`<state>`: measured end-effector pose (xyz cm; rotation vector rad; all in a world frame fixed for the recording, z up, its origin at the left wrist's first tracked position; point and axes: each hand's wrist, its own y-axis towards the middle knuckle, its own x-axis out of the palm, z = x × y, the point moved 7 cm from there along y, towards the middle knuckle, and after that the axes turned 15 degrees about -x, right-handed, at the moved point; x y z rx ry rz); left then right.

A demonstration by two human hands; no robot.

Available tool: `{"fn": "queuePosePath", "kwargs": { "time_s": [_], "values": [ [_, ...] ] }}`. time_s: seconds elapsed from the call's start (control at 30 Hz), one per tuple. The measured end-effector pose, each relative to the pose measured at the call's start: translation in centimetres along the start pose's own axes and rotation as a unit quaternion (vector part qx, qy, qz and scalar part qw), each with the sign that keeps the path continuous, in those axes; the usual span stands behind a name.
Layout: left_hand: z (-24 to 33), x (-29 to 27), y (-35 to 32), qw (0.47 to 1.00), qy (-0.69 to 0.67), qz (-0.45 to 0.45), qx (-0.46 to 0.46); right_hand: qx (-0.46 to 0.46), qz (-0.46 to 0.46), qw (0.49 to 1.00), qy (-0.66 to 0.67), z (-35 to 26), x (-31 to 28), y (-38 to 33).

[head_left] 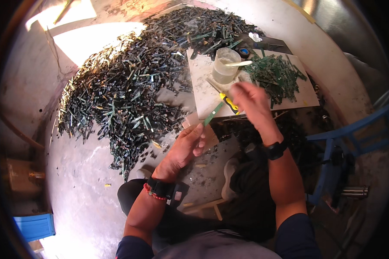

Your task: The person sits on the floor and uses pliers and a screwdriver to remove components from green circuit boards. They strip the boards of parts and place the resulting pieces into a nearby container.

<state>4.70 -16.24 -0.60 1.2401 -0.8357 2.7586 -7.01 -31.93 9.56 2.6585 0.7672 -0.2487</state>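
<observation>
My left hand (188,144) pinches the lower end of a narrow green circuit board strip (213,114), which slants up and to the right. Over the near edge of a white board (202,97), my right hand (251,101) is smeared by motion, so its grip cannot be made out. Just left of its fingers is a screwdriver (228,102) with a yellow and black handle, its shaft pointing to the far left. Behind it stands a translucent plastic tub (224,73) with a white-handled tool (240,64) across it. Green circuit board strips (277,80) lie heaped on the board's right side.
A large heap of dark strips (134,90) covers the floor at the left and far side. Near the board's far edge are a tape roll (243,52) and a crumpled white tissue (255,37). Blue furniture (333,134) stands at the right, a blue stool (35,226) at lower left.
</observation>
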Motion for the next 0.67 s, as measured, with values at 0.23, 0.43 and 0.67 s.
{"fn": "queuePosePath", "kwargs": {
  "time_s": [0.23,0.43,0.67],
  "values": [
    [-0.4,0.9,0.1,0.999,0.027,0.010,-0.032,0.054,-0.159,0.986,0.013,1.0,2.2,-2.0],
    [-0.6,0.1,0.5,0.999,0.015,0.004,-0.039,-0.012,0.166,0.986,0.030,2.7,-7.6,-1.0],
    [-0.8,-0.5,0.5,0.995,0.078,0.050,-0.043,0.107,0.364,0.924,0.039,10.2,-18.8,-2.6]
  ]
}}
